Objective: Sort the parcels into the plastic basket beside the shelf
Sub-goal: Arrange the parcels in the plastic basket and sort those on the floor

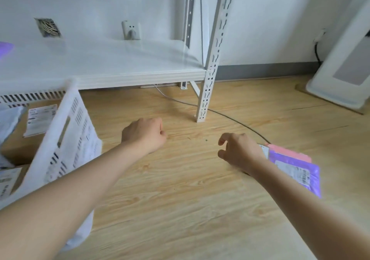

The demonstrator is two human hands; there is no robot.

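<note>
The purple mailer (296,171), stacked on a pink mailer (288,151), lies flat on the wooden floor (180,209), well to the right of the white plastic basket (66,131), its long axis running away to the lower right. The right hand (240,151) is the nearer one, hovering at the stack's left end with fingers (222,139) loosely curled and apart, gripping nothing. The left hand (144,133) hangs between basket and stack, fingers curled together into an empty fist. The basket already holds labelled cardboard boxes (38,119).
</note>
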